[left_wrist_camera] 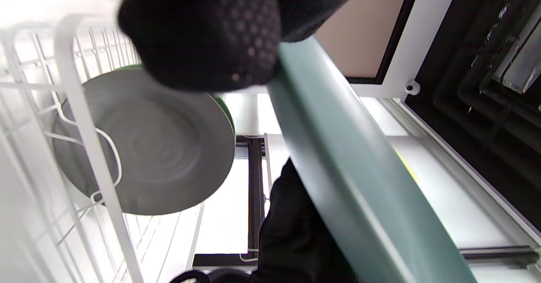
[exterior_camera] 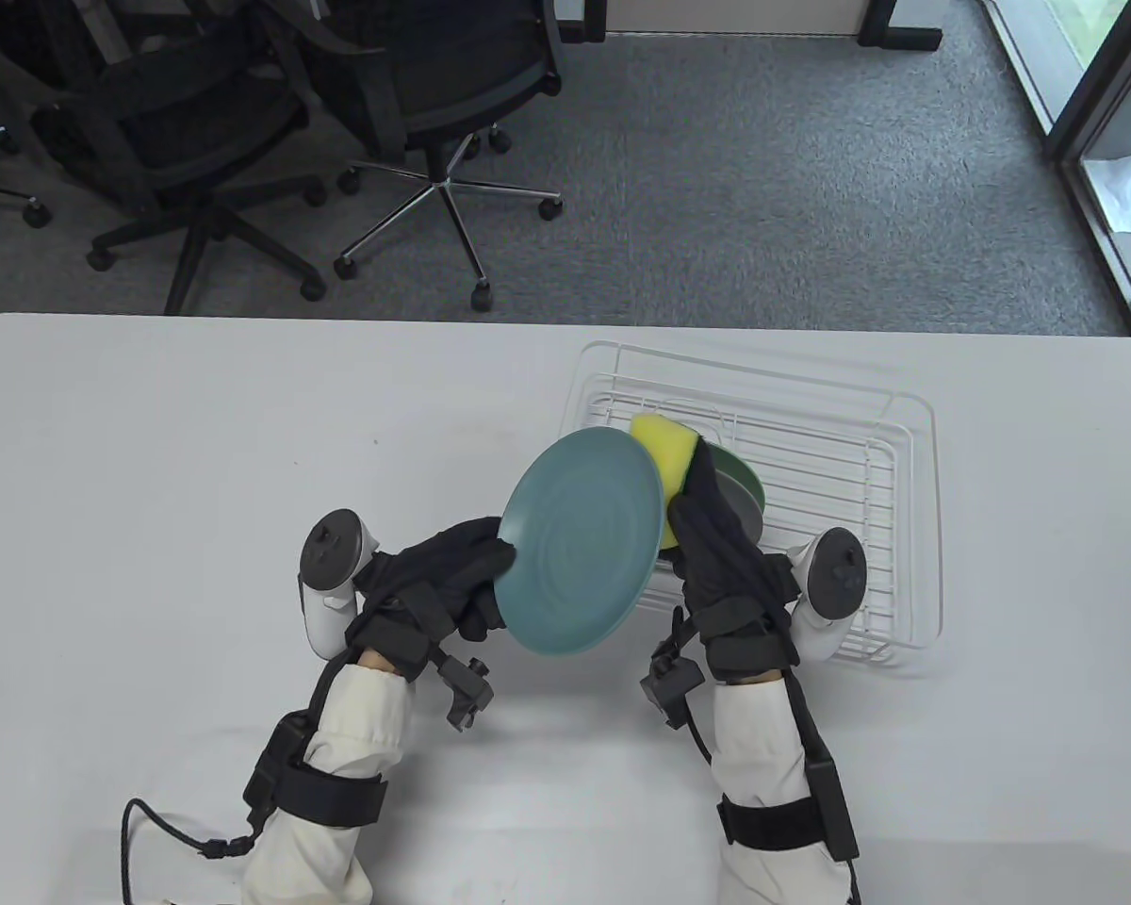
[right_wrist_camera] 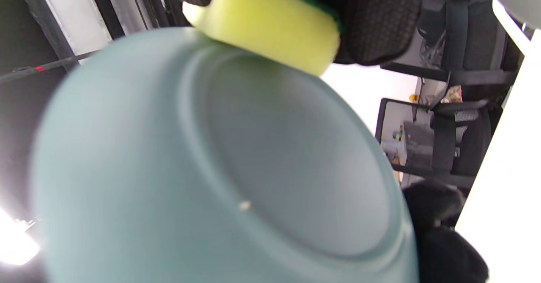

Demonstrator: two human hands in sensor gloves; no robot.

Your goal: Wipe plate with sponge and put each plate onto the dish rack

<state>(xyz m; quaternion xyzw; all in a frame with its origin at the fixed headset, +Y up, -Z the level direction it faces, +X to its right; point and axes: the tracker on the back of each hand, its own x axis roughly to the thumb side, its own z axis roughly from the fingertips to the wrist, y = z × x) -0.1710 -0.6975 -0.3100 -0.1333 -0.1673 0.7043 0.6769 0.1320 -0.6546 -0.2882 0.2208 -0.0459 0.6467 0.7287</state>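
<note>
While two plates are already standing in the white dish rack (exterior_camera: 891, 528) at the right of the table (exterior_camera: 151, 471), a person is working on a third: a teal plate (exterior_camera: 580, 539) being held tilted in the air near the table's middle, just left of the rack. The left hand (exterior_camera: 452, 580) is gripping the plate's left rim, fingers curled over the edge. The right hand (exterior_camera: 716, 556) is clutching a yellow sponge (exterior_camera: 667, 452) with a green scouring side, fingers wrapped around it, and is pressing it to the underside of the plate near its far right edge; the right wrist view is showing the sponge touching that back face.

Behind the sponge hand, a grey plate (left_wrist_camera: 143, 143) is leaning upright between the rack's wires, with a green plate (exterior_camera: 740, 471) just beyond it, only its rim showing.

Judging from this, the job is looking well along: two plates racked, one under the sponge. Whether the teal plate's upper face is wiped already cannot be told. No further plates are showing on the table, so what is left appears to be finishing this wipe and slotting the teal plate into the rack beside the others.
</note>
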